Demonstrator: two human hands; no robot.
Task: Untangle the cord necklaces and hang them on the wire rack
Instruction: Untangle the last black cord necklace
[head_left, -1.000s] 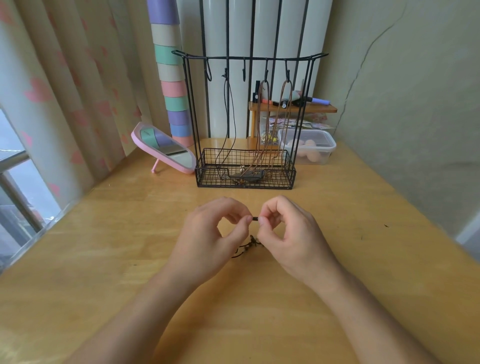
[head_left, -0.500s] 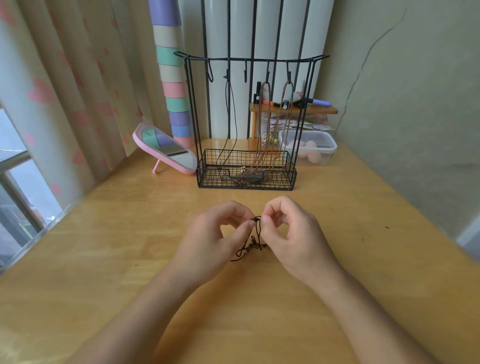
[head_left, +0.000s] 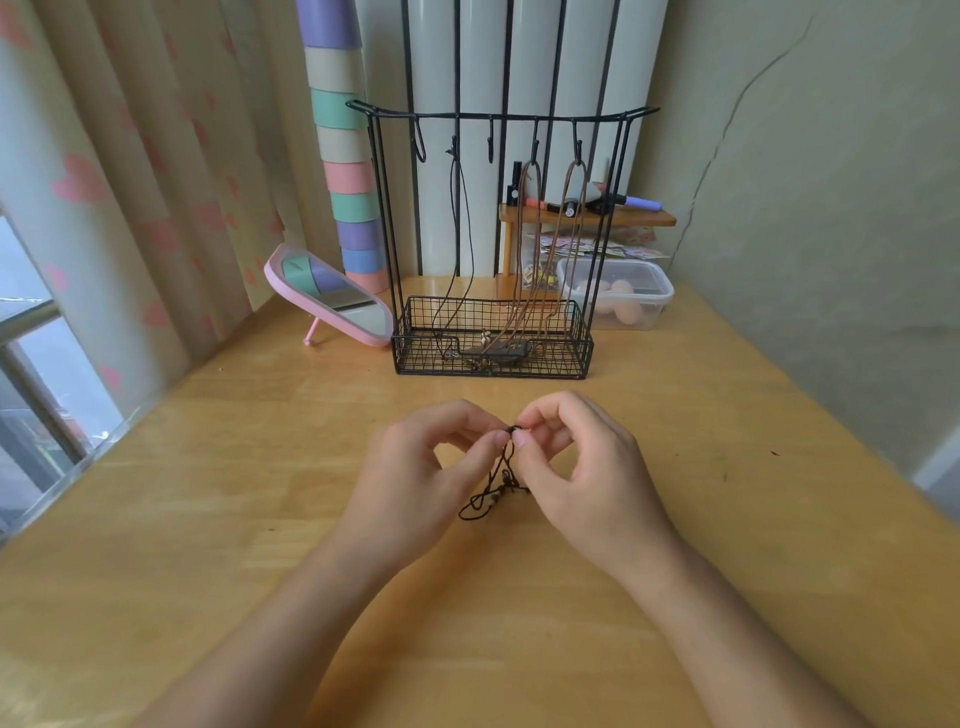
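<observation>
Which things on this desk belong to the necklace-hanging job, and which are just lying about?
Job in hand:
black cord necklace, pinched by the left hand and the right hand
wire rack
hung necklaces

Lying about:
pink mirror
plastic box
wooden shelf

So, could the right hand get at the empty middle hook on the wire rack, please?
Probably yes: nothing stands between the right hand and the wire rack, and the middle hook hangs bare. It and the left hand are pinching the black cord necklace, though.
</observation>
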